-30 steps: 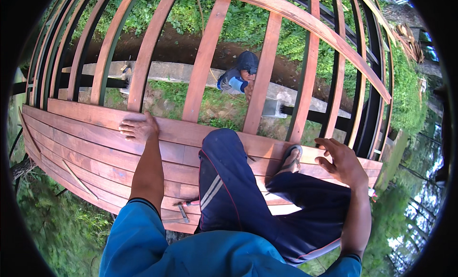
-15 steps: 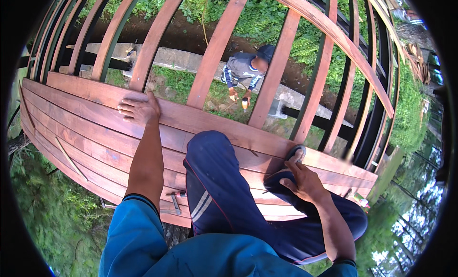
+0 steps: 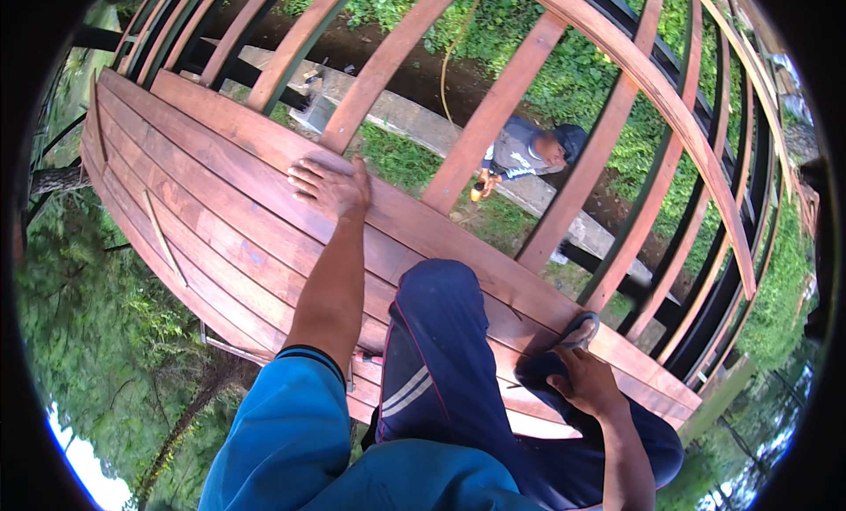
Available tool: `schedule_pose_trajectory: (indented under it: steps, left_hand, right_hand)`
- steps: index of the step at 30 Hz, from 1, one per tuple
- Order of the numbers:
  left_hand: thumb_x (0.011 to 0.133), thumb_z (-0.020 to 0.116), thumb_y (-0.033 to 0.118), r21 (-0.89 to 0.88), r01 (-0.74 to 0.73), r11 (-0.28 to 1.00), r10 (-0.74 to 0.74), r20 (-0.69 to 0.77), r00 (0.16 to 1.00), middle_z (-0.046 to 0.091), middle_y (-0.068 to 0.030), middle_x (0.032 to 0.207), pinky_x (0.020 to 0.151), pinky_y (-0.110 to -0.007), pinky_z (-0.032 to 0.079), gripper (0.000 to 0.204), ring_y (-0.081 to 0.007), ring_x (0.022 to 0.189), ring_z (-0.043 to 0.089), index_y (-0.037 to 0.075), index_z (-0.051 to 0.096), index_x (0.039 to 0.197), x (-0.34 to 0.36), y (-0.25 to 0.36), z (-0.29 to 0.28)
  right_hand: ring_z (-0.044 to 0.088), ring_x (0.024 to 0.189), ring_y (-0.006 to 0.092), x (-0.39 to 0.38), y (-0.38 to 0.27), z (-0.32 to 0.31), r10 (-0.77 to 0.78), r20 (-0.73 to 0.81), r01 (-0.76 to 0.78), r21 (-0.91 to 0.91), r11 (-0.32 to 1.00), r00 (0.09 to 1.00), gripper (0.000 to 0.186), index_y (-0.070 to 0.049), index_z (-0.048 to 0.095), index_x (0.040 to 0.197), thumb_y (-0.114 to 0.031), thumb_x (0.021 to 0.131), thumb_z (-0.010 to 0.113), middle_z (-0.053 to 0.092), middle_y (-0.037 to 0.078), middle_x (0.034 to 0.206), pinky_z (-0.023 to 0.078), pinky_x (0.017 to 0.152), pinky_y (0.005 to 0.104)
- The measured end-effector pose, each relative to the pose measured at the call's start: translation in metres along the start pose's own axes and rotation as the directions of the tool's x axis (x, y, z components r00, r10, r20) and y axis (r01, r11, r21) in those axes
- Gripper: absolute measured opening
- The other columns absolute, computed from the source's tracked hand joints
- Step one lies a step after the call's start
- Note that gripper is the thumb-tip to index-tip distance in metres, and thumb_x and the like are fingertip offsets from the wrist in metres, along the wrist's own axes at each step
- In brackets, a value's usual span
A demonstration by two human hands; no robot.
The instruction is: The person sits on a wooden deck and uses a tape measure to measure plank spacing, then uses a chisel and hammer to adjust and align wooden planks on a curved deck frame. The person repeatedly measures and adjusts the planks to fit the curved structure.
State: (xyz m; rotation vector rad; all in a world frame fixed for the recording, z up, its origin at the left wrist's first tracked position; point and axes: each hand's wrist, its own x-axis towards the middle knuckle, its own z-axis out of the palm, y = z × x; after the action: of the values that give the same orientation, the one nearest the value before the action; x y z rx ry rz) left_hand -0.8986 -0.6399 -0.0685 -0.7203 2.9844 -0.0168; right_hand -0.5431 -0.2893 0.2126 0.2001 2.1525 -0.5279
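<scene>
My left hand (image 3: 331,190) lies flat, fingers spread, on the reddish-brown deck boards (image 3: 238,207), at the edge board (image 3: 441,240) that runs along the open joists. It holds nothing. My right hand (image 3: 589,386) rests by my sandalled foot (image 3: 581,329), its thumb apart and its fingertips partly hidden against the foot and trouser leg. Nothing shows in it. The foot stands on the same boards, and my bent knee (image 3: 441,291) in dark blue trousers rises between the two hands.
Bare wooden joists (image 3: 493,114) with open gaps extend ahead, and a long curved plank (image 3: 652,92) lies across them. Below, another person (image 3: 529,150) holds a yellow-and-dark tool. A thin wood strip (image 3: 163,238) lies on the decking at left. Behind my left arm, a tool (image 3: 366,359) is mostly hidden.
My view has turned, so the deck now slants more and the scene sits farther right. The person below has leaned over, turning their head. My hands keep about the same places.
</scene>
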Motion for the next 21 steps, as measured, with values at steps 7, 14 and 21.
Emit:
schedule_pose_trajectory:
  steps: [7, 14, 21]
  left_hand:
    - [0.091, 0.055, 0.076, -0.103, 0.052, 0.993, -0.045, 0.07, 0.997, 0.006, -0.0298, 0.176, 0.132, -0.058, 0.002, 0.122, -0.0434, 0.165, 0.0, -0.007, 0.01, 0.168, -0.002, 0.003, -0.026]
    - [0.094, 0.055, 0.071, -0.117, 0.057, 0.991, -0.042, 0.127, 0.991, 0.004, -0.0297, 0.176, 0.132, -0.059, 0.001, 0.117, -0.0441, 0.165, 0.0, -0.006, 0.009, 0.169, -0.003, 0.003, -0.035]
    - [0.093, 0.056, 0.07, -0.147, 0.064, 0.987, -0.043, 0.14, 0.989, 0.003, -0.0298, 0.176, 0.132, -0.059, 0.001, 0.118, -0.0442, 0.165, 0.0, -0.006, 0.008, 0.169, -0.005, 0.002, -0.038]
  right_hand:
    - [0.072, 0.107, 0.0419, 0.004, 0.008, 0.006, -0.116, -0.058, 0.11, -0.1, 0.989, 0.992, 0.066, -0.012, 0.052, 0.154, -0.051, 0.102, 0.064, 0.071, 0.023, 0.124, 0.06, 0.086, 0.0482]
    - [0.068, 0.113, 0.0502, -0.001, 0.013, 0.012, -0.074, 0.036, 0.076, -0.071, 0.995, 0.997, 0.067, -0.015, 0.049, 0.157, -0.043, 0.099, 0.067, 0.067, 0.03, 0.131, 0.058, 0.091, 0.0559]
    - [0.067, 0.113, 0.0497, -0.005, 0.026, 0.022, -0.04, 0.018, 0.041, -0.073, 0.996, 0.999, 0.061, -0.014, 0.054, 0.151, -0.047, 0.1, 0.066, 0.066, 0.028, 0.132, 0.057, 0.091, 0.0564]
